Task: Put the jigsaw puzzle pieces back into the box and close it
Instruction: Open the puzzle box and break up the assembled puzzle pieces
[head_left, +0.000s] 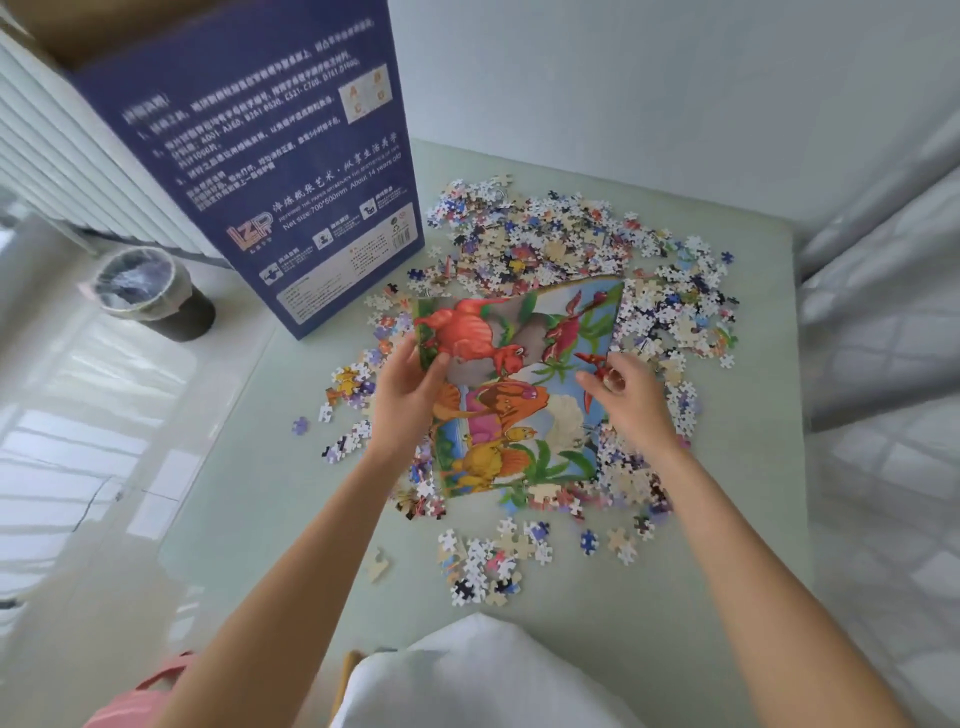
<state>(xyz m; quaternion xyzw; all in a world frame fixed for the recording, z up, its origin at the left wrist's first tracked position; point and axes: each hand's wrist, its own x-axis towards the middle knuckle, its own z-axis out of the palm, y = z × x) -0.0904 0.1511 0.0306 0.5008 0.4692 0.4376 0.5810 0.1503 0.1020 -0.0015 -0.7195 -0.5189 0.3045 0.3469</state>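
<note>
I've got 1 view only, head cam, wide-angle, so nothing overlaps w/ another view. It sits above the table (249, 519) and looks fwd and steeply down; both forearms run in from the bottom edge. Left hand (408, 397) and right hand (631, 400) land near frame centre, close up. Edges bend: the box (270, 156) leans at top left, floor and bin (150, 291) show at left.

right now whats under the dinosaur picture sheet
Loose puzzle pieces poke out around every edge of the dinosaur picture sheet, so it lies on the pile. What sits beneath its middle is covered.
</note>
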